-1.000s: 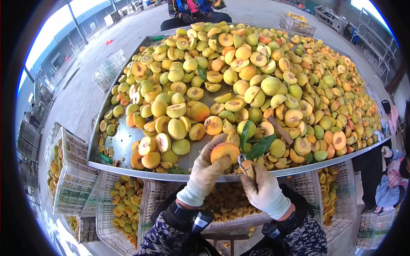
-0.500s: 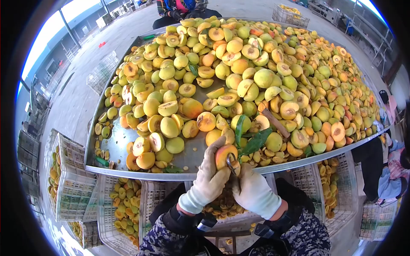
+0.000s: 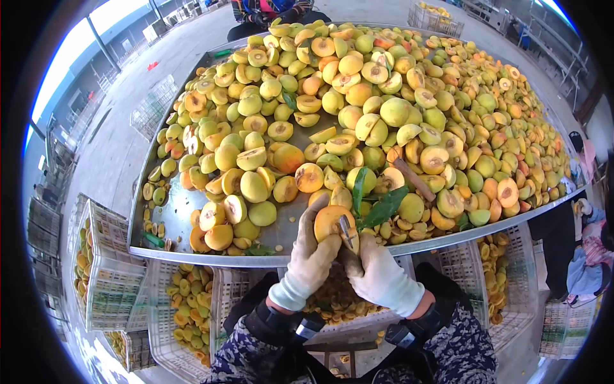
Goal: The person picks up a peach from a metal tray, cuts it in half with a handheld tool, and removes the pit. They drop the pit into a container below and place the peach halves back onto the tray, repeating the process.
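In the head view, my gloved left hand (image 3: 307, 262) is closed around a yellow-orange peach (image 3: 327, 223) just over the near rim of the metal table. My gloved right hand (image 3: 384, 278) grips a pitting knife (image 3: 346, 232), its slim metal tip against the peach's face. Most of the handle is hidden in the right fingers. Close behind the hands, green leaves (image 3: 387, 207) lie on a heap of whole and halved peaches (image 3: 394, 112). Below the hands, a crate holds cut peach pieces (image 3: 339, 301).
The metal table's raised rim (image 3: 192, 258) runs across in front of me. A brown stick (image 3: 414, 179) lies on the heap. Plastic crates (image 3: 115, 281) with peaches stand left and right below the table. Another person (image 3: 272, 14) sits across; more people are at the right edge.
The peach has turned so more of its orange face shows toward me. The knife's tip has shifted from a curved side view to a narrow edge view. Both hands stay nearly in place.
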